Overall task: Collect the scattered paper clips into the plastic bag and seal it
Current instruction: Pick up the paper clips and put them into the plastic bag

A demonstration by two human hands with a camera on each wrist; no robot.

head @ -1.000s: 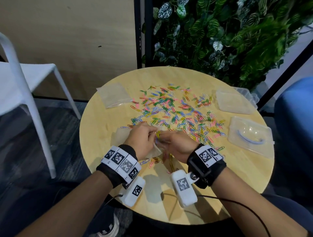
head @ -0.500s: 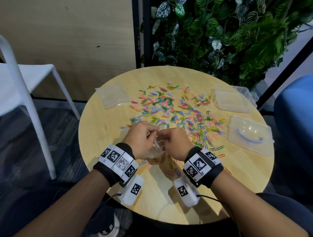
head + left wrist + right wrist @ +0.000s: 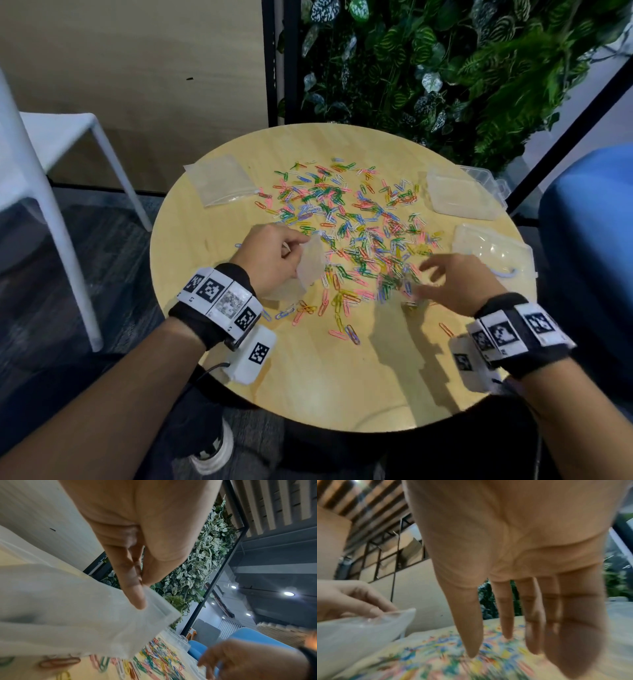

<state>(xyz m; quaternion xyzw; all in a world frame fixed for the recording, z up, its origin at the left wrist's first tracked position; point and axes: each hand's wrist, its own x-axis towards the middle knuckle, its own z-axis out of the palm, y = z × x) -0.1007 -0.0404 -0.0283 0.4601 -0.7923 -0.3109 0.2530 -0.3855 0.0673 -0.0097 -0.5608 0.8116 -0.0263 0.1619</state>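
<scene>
The left hand is raised on its wrist, thumb and forefinger pinched together in a tight grip. The right hand reaches forward palm down, fingers straight and spread, blurred.

No readable words, brand names or numbers in any view. Only signs: square black-and-white fiducial marker codes on white wrist bands of left arm and on white wrist bands of right arm, plus one marker on each white camera box under wrists. Patterns coded, not legible as text. One left-band marker washed out by glare. Both wrist views: no lettering, right one blurred.
</scene>
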